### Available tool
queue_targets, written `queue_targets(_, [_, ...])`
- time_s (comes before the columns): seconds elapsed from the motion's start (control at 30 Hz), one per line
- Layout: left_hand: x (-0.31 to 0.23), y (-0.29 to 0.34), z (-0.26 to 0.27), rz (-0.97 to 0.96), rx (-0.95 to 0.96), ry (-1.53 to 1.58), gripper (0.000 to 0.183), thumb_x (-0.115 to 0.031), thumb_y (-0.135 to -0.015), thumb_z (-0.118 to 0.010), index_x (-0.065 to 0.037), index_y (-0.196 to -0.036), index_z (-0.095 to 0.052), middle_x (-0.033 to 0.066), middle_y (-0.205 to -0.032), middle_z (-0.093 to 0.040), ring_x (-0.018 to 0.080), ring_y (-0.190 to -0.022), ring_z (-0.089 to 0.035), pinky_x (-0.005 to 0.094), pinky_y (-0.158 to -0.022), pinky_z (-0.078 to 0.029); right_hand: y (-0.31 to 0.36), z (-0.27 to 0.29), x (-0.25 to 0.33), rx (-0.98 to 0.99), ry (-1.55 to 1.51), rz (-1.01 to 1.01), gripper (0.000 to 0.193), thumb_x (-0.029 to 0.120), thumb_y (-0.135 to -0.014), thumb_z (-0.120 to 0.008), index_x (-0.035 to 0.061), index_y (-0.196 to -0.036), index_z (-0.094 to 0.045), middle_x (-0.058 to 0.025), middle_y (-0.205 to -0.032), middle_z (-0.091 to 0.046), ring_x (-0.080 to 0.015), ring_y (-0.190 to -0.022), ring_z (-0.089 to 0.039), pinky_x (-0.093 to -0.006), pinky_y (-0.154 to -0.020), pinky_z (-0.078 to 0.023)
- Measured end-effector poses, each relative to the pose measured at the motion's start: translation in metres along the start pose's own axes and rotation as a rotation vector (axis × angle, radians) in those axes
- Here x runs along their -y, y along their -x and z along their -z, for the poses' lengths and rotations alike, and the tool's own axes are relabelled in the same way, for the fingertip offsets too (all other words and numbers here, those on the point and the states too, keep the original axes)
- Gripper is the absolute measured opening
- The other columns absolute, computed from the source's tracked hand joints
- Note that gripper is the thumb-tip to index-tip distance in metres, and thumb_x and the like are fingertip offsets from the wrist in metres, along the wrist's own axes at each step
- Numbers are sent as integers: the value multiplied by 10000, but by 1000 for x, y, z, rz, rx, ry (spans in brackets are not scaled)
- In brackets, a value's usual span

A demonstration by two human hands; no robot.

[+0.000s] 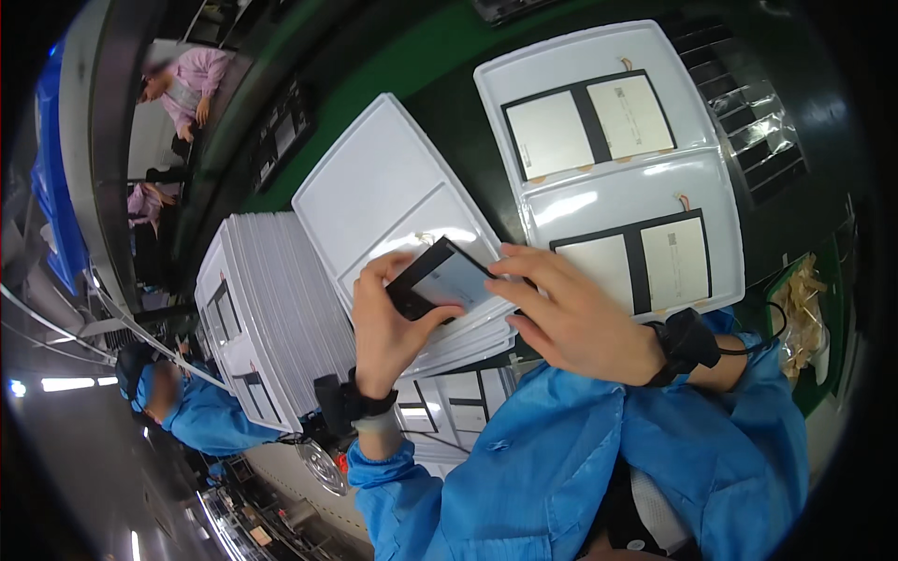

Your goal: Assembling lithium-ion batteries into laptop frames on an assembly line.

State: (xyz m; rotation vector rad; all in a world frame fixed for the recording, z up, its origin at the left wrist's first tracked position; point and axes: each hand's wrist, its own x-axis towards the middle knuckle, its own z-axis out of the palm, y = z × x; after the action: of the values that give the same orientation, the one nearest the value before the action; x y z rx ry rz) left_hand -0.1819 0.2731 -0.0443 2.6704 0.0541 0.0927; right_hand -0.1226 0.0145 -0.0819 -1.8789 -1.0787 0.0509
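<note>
Fingers (382, 266) bent: L hand (383, 327) pinches panel (454, 280), R hand (582, 318) @ edge.

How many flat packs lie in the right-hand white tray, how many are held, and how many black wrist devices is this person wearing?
Black-and-white two-panel flat packs in the right-hand white tray: 2
Held flat pack: 1
Black wrist devices: 2
Total: 5

The panel (451, 279) looks smooth, the plastic trays (369, 178) glossy.
</note>
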Motion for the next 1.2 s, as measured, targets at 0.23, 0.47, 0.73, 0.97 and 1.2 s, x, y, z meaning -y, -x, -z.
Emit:
queue_targets(0.23, [-60,-58,8,-62,-101,480,644,-146,-781,-926,4,-1213,-474,140,-934,-728,182,-900,-731,280,-782,-568,-6,46,-8,-355,-892,-370,422,-5,-923,-734,-54,-1308,-569,-146,-1125,-691,-162,-1012,-695,-296,-877,-591])
queue_targets(0.47, [-101,-114,-23,-60,368,873,545,-73,-856,-852,11,-1253,-487,147,-1139,-705,163,-1043,-680,270,-892,-541,15,93,-31,-639,-1010,-409,205,-46,-942,-667,-61,-1141,-623,-126,-1068,-700,-150,-967,-705,-271,-875,-582])
queue_targets(0.73, [-122,-136,-75,3,251,1112,490,-59,-932,-768,23,-1315,-473,163,-1122,-719,165,-994,-702,281,-896,-549,8,89,-41,-763,-798,-389,215,-18,-925,-722,-56,-1130,-668,-103,-1058,-720,-141,-960,-707,-275,-897,-575])
queue_targets(0.97, [-114,-136,-87,-111,186,1075,686,-115,-821,-884,31,-1344,-466,143,-1195,-674,188,-1095,-665,307,-962,-526,6,85,-31,-717,-857,-464,229,-46,-923,-719,-80,-1144,-669,-141,-1086,-720,-174,-983,-721,-300,-911,-593])
queue_targets(1.2, [-119,-133,-78,-15,420,1298,740,-142,-830,-843,30,-1418,-427,149,-1331,-568,233,-1236,-579,365,-1064,-477,-4,82,-32,-812,-642,-370,171,-54,-941,-684,-71,-1111,-676,-106,-1017,-725,-141,-937,-707,-277,-865,-576])
